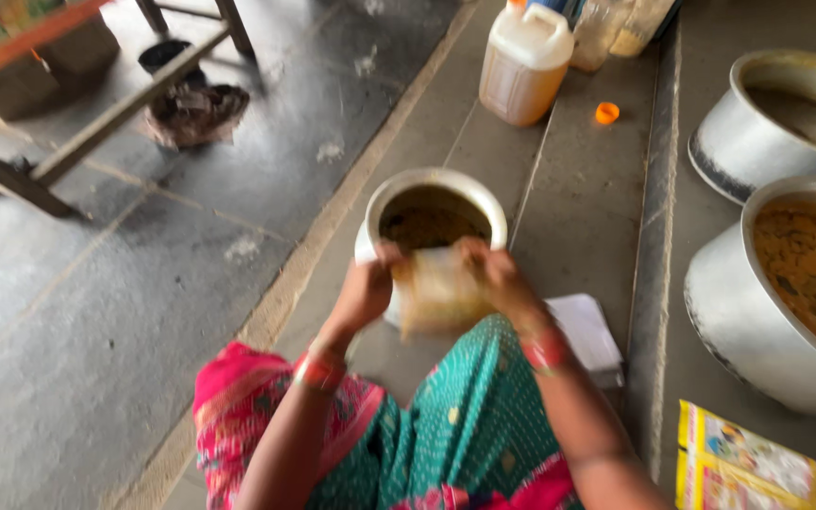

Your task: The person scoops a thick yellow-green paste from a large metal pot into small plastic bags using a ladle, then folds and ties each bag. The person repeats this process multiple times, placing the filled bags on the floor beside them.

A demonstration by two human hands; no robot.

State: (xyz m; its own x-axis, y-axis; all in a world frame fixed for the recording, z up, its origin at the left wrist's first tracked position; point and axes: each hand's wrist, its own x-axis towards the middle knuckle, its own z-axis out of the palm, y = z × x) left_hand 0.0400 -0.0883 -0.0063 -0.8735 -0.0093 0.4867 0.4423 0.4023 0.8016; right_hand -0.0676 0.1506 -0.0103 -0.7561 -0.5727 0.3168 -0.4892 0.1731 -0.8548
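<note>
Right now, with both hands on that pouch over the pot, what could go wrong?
The blurred clear plastic pouch, gripped by the left hand and right hand, sits at the near rim of the round metal pot, so its contents might spill onto the grey stone ledge. The white paper pad beside it could get soiled.

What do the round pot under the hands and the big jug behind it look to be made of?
The pot looks like dull, unpolished metal, likely aluminium: pale grey, thin rolled rim. The jug looks like translucent plastic: amber liquid shows through its walls, with a moulded handle.
</note>
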